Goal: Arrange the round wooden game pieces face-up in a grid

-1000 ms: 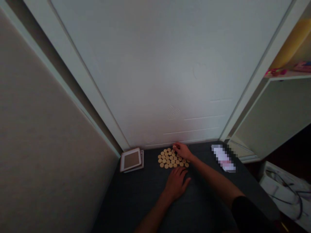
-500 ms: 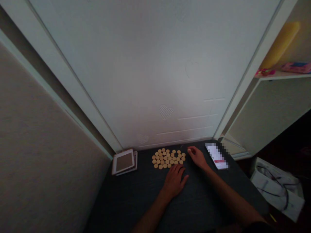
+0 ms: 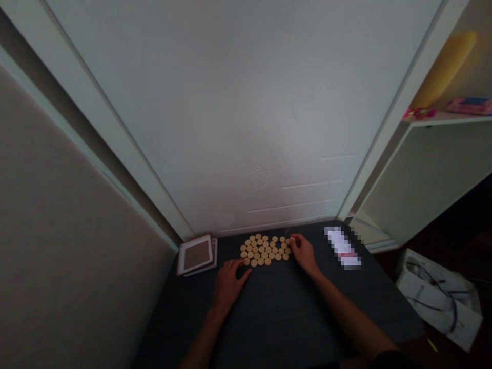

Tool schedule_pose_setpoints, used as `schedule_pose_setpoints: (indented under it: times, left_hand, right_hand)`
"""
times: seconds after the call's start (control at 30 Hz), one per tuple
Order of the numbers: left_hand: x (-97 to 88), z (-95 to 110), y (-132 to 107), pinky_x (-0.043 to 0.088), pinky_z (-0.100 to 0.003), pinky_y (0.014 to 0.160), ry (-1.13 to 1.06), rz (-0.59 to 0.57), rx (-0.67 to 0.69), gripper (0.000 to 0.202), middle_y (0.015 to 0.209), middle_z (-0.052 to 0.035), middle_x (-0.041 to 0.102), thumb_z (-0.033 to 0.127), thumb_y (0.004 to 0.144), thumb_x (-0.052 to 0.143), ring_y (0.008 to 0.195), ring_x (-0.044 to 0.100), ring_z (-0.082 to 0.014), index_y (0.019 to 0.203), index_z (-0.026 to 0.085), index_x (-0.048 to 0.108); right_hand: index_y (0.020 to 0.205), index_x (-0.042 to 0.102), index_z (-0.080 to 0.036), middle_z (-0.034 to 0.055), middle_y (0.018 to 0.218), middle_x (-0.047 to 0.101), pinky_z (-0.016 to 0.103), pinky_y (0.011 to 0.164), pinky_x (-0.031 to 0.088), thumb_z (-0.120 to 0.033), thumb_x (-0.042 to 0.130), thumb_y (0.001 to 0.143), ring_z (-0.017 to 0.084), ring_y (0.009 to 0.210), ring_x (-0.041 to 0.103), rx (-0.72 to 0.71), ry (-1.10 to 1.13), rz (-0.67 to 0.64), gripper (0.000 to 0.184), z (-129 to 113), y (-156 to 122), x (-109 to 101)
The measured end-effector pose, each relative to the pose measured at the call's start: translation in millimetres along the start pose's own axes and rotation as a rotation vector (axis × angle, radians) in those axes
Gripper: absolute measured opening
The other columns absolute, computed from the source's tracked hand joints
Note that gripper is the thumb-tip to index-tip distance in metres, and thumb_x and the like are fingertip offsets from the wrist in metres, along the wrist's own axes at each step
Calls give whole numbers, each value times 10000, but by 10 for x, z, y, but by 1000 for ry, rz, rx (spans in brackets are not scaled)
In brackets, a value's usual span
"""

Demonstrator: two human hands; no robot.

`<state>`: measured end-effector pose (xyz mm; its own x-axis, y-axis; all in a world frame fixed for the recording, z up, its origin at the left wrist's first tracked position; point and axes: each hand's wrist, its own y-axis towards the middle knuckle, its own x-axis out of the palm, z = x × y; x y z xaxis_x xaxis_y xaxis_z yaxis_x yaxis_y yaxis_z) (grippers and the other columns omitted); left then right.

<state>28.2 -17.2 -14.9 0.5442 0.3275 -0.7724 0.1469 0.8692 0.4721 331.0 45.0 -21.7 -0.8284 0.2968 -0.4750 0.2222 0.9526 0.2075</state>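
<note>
At the back-left corner of the dark surface lie stacked frames, seemingly aside for room. Near its back middle, the left hand is loosely open, apparently holding nothing; the right hand has fingertips nearly together, any hold unclear. A phone lies back-right. Discs lie flat near the surface's back edge, seemingly unstacked for easy reach.
</note>
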Motion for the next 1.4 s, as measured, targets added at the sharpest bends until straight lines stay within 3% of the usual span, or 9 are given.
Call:
schedule_pose_setpoints:
  times: [0.2, 0.4, 0.63, 0.73, 0.83, 1.0, 1.2, 1.3, 1.4]
  left_hand:
    - [114, 3, 52, 549, -394, 727, -7, -11, -10, 174, 889, -28, 760, 403, 918, 638, 841, 698, -264, 965, 257, 721]
    - [-56, -11, -60, 534, -404, 885, -3, 22, -20, 169, 1015, -51, 734, 370, 942, 598, 970, 678, -256, 990, 241, 696]
    - [-530, -523, -181, 470, -505, 1013, 226, 160, -60, 273, 1189, -121, 669, 367, 940, 566, 1122, 613, -329, 1151, 217, 651]
    - [-618, -761, -166, 482, -513, 991, 307, 133, -20, 232, 1165, -116, 684, 334, 945, 539, 1103, 620, -333, 1085, 223, 687]
    - [-627, -800, -153, 487, -526, 987, 303, 138, 6, 210, 1141, -109, 694, 315, 943, 530, 1086, 628, -333, 1022, 230, 705]
    - [-440, -264, -185, 484, -529, 1006, 127, 172, 29, 156, 1172, -113, 679, 279, 930, 571, 1123, 622, -325, 1014, 233, 694]
    - [12, 657, -177, 560, -362, 932, -325, -143, 60, 204, 1094, -37, 726, 227, 960, 546, 1019, 692, -214, 1111, 280, 674]
    - [182, 864, -168, 576, -331, 886, -456, -180, 3, 198, 1054, -35, 745, 233, 966, 540, 966, 712, -207, 1101, 273, 680]
    - [277, 874, -179, 578, -317, 846, -503, -188, -32, 189, 1024, -37, 754, 256, 969, 547, 935, 717, -210, 1091, 273, 690]
  right_hand:
    - [1079, 700, -228, 95, 940, 777, 367, 707, 601, -510, 511, 928, 264, 801, 737, -18, 106, -63, 371, -49, -336, -75]
    - [1090, 702, -199, 91, 977, 773, 373, 798, 590, -572, 547, 909, 259, 867, 735, -44, 188, -91, 443, -96, -532, 2]
    - [1116, 694, -194, 104, 1023, 762, 370, 800, 582, -581, 552, 910, 266, 898, 727, -26, 254, -47, 461, -114, -651, -40]
    - [1126, 683, -190, 101, 1005, 760, 357, 782, 583, -572, 543, 923, 260, 885, 727, -16, 268, -40, 454, -114, -736, -113]
    - [1121, 684, -188, 90, 943, 760, 349, 736, 586, -576, 567, 912, 257, 823, 728, -6, 262, -32, 455, -100, -827, -189]
    - [1119, 692, -199, 78, 908, 754, 350, 723, 601, -541, 575, 926, 246, 786, 737, -16, 319, -102, 409, -105, -968, -204]
    - [1103, 714, -224, 77, 1000, 739, 362, 798, 608, -455, 651, 890, 242, 872, 728, -109, 354, -179, 321, -220, -1076, 20]
    - [1135, 703, -233, 80, 1035, 728, 363, 815, 609, -403, 639, 893, 240, 902, 725, -153, 352, -182, 302, -235, -1096, 120]
    - [1176, 685, -239, 84, 1051, 722, 363, 821, 611, -358, 616, 908, 239, 911, 729, -177, 357, -174, 302, -206, -1097, 161]
